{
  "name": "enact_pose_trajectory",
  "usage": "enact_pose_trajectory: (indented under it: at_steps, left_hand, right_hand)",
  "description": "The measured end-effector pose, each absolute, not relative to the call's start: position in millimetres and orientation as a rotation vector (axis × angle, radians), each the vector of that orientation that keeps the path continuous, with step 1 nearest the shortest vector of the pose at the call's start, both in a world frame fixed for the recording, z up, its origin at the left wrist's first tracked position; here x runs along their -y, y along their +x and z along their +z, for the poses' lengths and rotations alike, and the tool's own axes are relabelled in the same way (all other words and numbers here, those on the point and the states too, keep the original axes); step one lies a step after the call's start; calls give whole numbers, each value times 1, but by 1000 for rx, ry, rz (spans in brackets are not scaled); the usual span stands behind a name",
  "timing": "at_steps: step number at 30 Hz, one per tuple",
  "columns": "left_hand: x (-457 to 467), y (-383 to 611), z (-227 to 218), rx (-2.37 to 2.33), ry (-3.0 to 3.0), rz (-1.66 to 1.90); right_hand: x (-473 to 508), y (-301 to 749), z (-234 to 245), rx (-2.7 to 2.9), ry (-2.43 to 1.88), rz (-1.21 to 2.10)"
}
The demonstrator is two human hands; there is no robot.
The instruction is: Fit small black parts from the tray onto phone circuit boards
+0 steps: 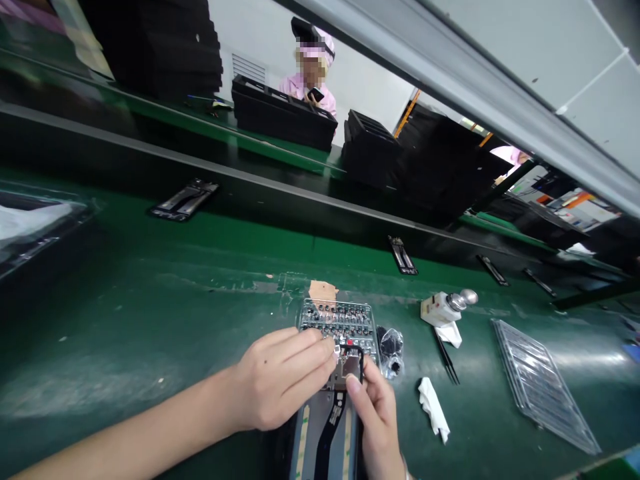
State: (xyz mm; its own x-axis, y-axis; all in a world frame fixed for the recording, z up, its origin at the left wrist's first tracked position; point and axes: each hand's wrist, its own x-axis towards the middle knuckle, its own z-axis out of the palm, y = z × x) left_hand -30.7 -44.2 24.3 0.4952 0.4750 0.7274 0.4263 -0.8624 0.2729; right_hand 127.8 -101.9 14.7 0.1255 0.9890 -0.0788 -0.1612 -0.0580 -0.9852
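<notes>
An opened phone body (325, 433) with a black flex cable down its middle lies in front of me. My right hand (377, 413) grips its right edge, the thumb resting over the board near the top. My left hand (285, 377) reaches over the phone's upper left, fingers bent and pressed together at the top end. A tiny pale piece shows at those fingertips; whether they hold it I cannot tell. Just beyond stands a clear plastic tray (373, 317) with rows of small parts, partly hidden by my hands.
To the right are a small plastic bag (391, 347), a white pump bottle (440, 308), black tweezers (447, 357), a white cloth (434, 408) and a clear tray (545, 387). Phone bodies (403, 255) lie along the belt behind. A person (313, 73) sits opposite.
</notes>
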Motion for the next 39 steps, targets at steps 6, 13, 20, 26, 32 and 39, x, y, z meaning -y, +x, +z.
enact_pose_trajectory:
  at_steps: [6,13,20,26,32,39]
  left_hand:
    - [41,-34,36,-708,2859,1169]
    - [31,-33,35,-591,2927,1338]
    - [35,-15,30,-754,1502,750]
    - [38,-8,15,-796,1405,579]
    - [42,-9,13,-850,1511,496]
    - [39,-9,19,-764,1529,563]
  right_hand:
    - [102,132,15,971,-1221,1244]
    - [98,132,17,822,-1249,1213]
    - [93,137,22,916,-1191,1305]
    - [85,150,14,1272,-1449,1057]
    - [82,153,14,1405,-1556,960]
    - [83,151,13,1435,-1517,980]
